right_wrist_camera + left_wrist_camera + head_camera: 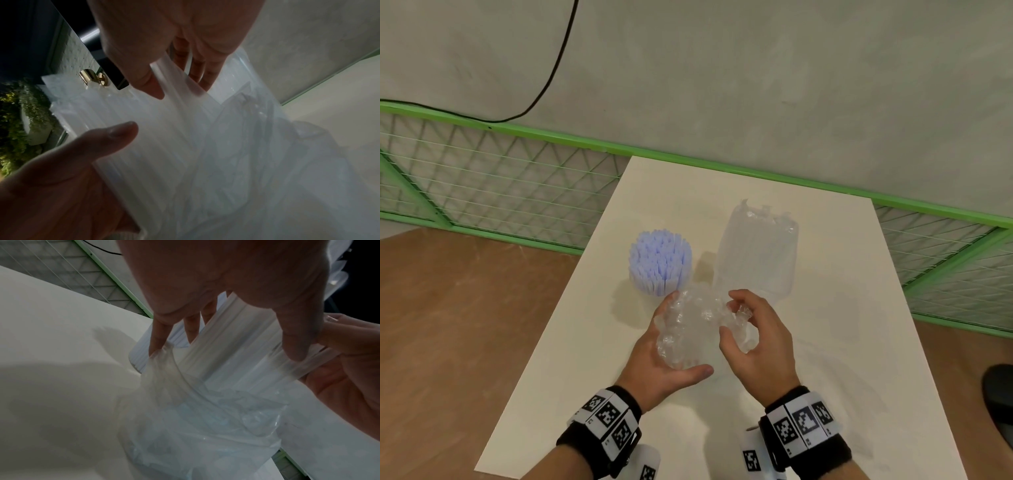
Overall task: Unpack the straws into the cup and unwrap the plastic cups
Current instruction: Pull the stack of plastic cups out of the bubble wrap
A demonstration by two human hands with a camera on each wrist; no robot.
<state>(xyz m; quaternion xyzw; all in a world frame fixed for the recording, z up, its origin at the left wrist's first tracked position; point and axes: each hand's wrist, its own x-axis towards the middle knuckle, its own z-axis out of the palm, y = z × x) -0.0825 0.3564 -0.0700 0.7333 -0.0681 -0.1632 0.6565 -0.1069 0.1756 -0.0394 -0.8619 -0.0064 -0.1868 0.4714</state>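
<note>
Crumpled clear plastic wrap point(690, 329) sits bunched between both hands, low over the near middle of the tabletop point(571, 342). The left hand point(667, 363) cups the wad from below with the thumb curled round its near side, and the right hand point(760, 339) pinches a twisted tail of the same film, so both are clamped on the wrap. Just beyond them the straws point(660, 262) stand packed upright in their cup, looking done, and to the right the stack of plastic cups point(756, 253) stands with a ragged sleeve of film around it, apparently open at the top; whether it is fully unwrapped cannot be told. The risk from here: the film is springy and light, so a loose hold could let it unfurl and brush the straws, or a sweep of the right hand could knock the tall cup stack, which stands very near the knuckles. Room is better towards the person: the near tabletop is bare on both sides, while the far edge runs close behind the cups, along a green mesh fence point(500, 185).
</note>
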